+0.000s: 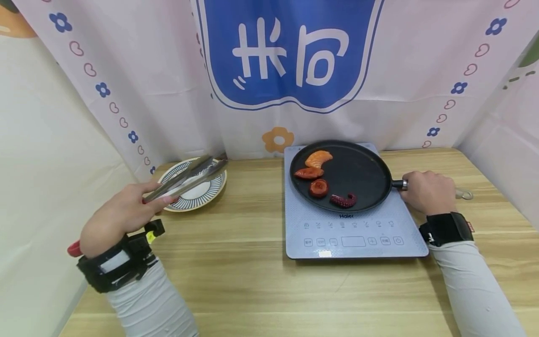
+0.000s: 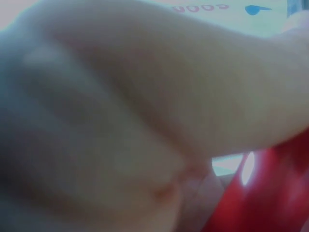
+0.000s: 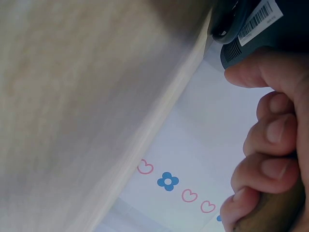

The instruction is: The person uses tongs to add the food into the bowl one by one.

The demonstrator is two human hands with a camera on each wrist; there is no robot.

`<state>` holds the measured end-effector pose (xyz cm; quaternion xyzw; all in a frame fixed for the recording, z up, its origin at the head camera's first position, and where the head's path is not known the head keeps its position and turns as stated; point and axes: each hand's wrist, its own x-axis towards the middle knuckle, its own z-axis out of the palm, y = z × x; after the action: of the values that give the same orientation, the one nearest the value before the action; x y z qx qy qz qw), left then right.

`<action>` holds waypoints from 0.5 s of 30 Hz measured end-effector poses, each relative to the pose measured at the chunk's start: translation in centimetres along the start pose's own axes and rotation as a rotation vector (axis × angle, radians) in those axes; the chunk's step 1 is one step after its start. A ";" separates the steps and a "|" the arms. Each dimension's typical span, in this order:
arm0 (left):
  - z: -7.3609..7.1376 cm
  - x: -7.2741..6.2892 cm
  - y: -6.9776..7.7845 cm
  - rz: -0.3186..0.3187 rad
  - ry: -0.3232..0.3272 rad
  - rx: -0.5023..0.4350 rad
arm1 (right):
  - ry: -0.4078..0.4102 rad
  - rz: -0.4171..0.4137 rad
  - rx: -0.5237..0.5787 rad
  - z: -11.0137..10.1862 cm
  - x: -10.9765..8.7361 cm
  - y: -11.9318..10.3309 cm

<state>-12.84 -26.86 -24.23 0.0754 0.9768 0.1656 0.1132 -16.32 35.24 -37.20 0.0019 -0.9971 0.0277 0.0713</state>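
Observation:
In the head view my left hand (image 1: pixel 120 210) holds metal tongs (image 1: pixel 202 175) with a red end, their tips over a striped plate (image 1: pixel 212 197) at the left. The left wrist view shows a blurred hand and the glossy red part of the tongs (image 2: pixel 270 193). My right hand (image 1: pixel 429 191) grips the handle (image 1: pixel 399 184) of a flat black pan (image 1: pixel 362 171); the right wrist view shows fingers curled round its wood-coloured grip (image 3: pixel 270 212). On the pan's left side lie an orange piece (image 1: pixel 318 159), a reddish piece (image 1: pixel 309 173), a round brownish-red piece (image 1: pixel 318 188) and an octopus tentacle (image 1: pixel 343 201).
Beneath the pan is a pale Haier induction cooker (image 1: pixel 303 234) with touch controls along its front. Everything stands on a wooden table (image 1: pixel 236 281). A printed curtain (image 1: pixel 168 70) closes off the back, and pale cloth hangs at both sides.

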 end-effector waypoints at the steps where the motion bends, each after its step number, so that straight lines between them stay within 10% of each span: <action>1: 0.0 0.1 -0.1 -0.005 -0.006 -0.003 | 0.002 0.000 0.000 0.0 0.0 0.0; 15: 0.2 0.6 -1.5 -0.040 -0.043 -0.013 | 0.014 -0.002 -0.003 -0.2 0.2 -0.2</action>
<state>-13.50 -28.06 -25.05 0.0585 0.9743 0.1680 0.1380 -16.47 35.03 -37.00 0.0027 -0.9966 0.0259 0.0781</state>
